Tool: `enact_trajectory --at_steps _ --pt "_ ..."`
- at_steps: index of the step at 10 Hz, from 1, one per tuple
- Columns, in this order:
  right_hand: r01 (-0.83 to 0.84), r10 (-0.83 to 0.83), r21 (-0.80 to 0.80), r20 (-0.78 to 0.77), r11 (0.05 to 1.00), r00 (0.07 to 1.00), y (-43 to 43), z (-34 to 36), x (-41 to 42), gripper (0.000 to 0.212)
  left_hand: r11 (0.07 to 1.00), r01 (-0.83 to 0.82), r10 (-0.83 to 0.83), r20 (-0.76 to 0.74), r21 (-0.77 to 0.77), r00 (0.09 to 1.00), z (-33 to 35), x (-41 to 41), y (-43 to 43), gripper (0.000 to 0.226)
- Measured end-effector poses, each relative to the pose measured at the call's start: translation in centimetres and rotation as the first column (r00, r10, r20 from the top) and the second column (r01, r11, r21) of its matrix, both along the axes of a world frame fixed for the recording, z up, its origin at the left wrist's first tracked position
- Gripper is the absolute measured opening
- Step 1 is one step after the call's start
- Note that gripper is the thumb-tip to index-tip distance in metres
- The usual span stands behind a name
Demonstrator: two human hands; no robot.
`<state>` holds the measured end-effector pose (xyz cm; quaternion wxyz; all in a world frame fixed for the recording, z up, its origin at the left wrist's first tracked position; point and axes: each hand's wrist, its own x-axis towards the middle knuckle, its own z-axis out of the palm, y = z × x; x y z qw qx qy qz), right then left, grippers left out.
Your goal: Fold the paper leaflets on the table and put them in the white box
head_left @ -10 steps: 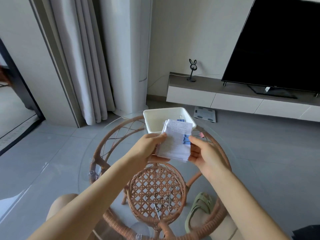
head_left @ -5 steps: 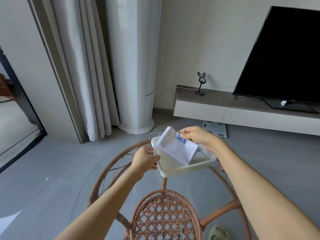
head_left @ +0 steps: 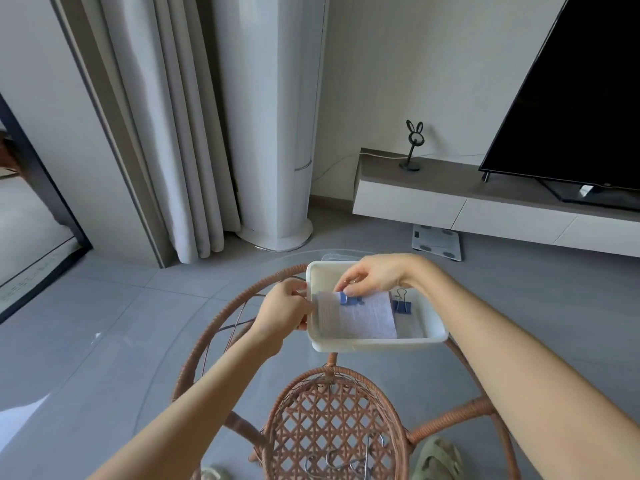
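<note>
Glass table (head_left: 433,375), left grip (head_left: 284,313) clasps white box (head_left: 374,344) rim, right grip (head_left: 377,275) pinches leaflets (head_left: 363,320)

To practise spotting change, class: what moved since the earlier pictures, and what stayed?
The right hand carried the folded leaflets forward into the white box, still pinching them. The left hand let them go and gripped the box's rim. The box stayed on the table.

Bright, even daylight from the left – soft shadows, sharp focus, and wide-angle bending at the edges.
</note>
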<state>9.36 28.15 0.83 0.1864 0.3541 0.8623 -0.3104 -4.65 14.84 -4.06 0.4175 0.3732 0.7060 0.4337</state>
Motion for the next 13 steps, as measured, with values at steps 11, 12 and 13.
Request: enact_trajectory --at_steps 11,12,13 --pt "0.477 -0.217 0.673 -0.436 0.566 0.873 -8.0 -4.3 8.0 0.016 0.991 -0.130 0.132 -0.107 0.029 0.985 -1.0 0.3 -1.4 0.040" --pt "0.320 -0.259 0.754 -0.203 0.573 0.944 -7.6 -4.5 6.9 0.019 0.993 -0.120 0.121 -0.107 0.009 0.987 -0.7 0.5 -1.2 0.041" --pt "0.282 -0.272 0.741 -0.139 0.610 0.952 -7.5 -3.6 6.7 0.023 0.992 -0.126 0.124 -0.154 -0.002 0.980 0.3 0.3 -1.6 0.033"
